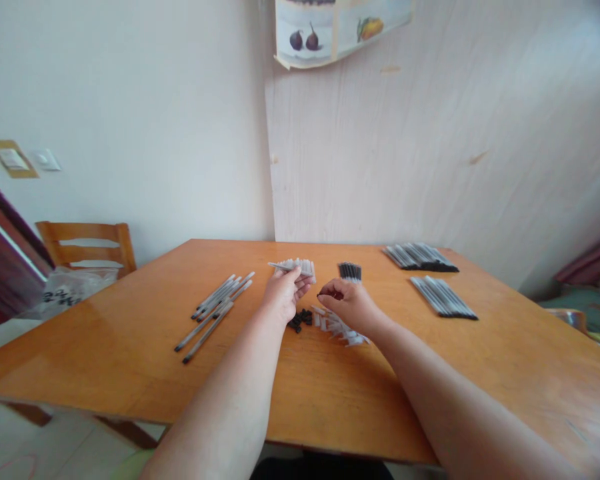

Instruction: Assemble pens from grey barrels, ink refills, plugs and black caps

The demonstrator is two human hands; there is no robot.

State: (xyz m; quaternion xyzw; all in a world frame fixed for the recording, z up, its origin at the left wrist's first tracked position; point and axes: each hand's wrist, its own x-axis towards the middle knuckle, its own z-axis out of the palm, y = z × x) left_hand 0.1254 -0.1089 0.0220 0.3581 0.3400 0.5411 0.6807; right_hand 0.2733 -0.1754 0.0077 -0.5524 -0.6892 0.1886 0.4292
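My left hand (283, 293) is closed around a thin whitish pen barrel (277, 266), which points to the left. Just behind it lies a row of white tubes (307, 265), partly covered by my fingers. My right hand (349, 303) is pinched shut, with a small dark piece (319, 294) at its fingertips, likely one of the small black pen parts. On the table between my forearms is a little heap of black pen parts (300, 321). Beside it, a pile of white pen caps (336, 327) is partly hidden under my right hand.
Several pens with dark ends (215, 310) lie at the left of the wooden table (130, 347). Black-tipped sticks (350, 271) sit behind my right hand. Two bundles of pens, a far stack (420, 257) and a nearer row (444, 297), lie at right. A chair (87, 233) stands left.
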